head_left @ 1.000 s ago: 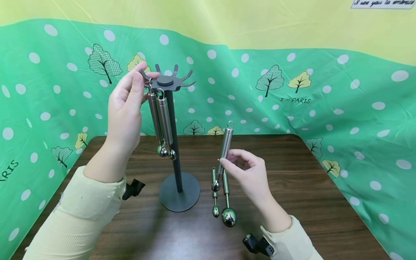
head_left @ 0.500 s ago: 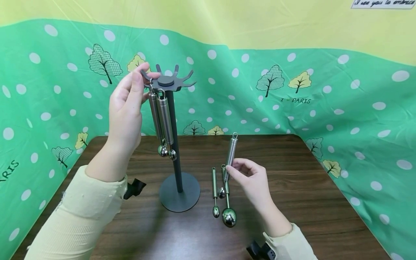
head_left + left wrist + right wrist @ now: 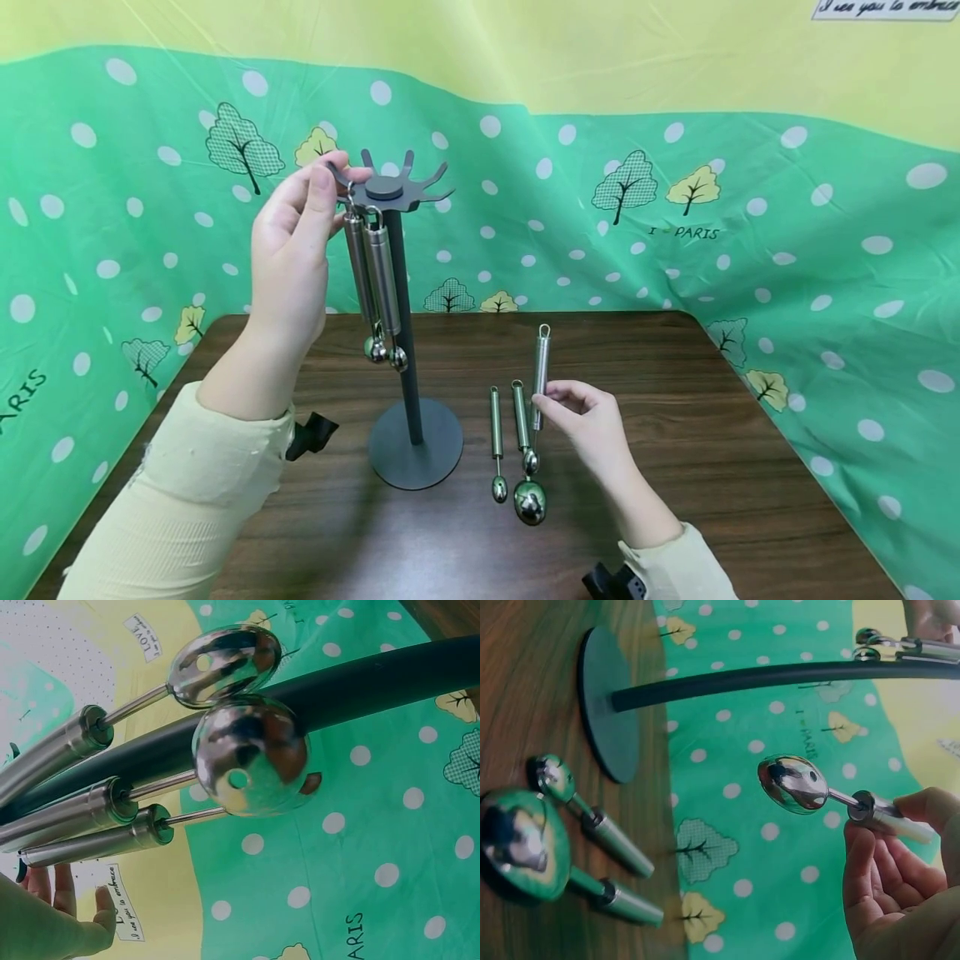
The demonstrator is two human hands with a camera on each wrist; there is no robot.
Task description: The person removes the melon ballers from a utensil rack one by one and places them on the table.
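In the head view my left hand [image 3: 292,225] pinches one hook arm of the dark grey hanging rack [image 3: 407,367]. Steel melon ballers [image 3: 382,275] hang from the rack by their handle loops, close beside that hand; the left wrist view shows three handles [image 3: 71,817], with one bowl mostly hidden. My right hand [image 3: 588,421] pinches another melon baller [image 3: 541,367] between thumb and fingers, handle up and bowl down, above the table. Its bowl [image 3: 791,784] shows a small hole in the right wrist view. Left of it lie a large melon baller [image 3: 530,502] and a small one [image 3: 496,425].
The round base [image 3: 416,462] of the rack stands on the dark wooden table [image 3: 675,433]. Several hook arms [image 3: 427,179] on the rack's right side carry nothing. Behind the table hangs a green and yellow printed cloth [image 3: 570,192].
My right hand has moved down and slightly right with the melon baller, away from the rack, and the baller stands more upright. My left hand keeps its place on the rack.
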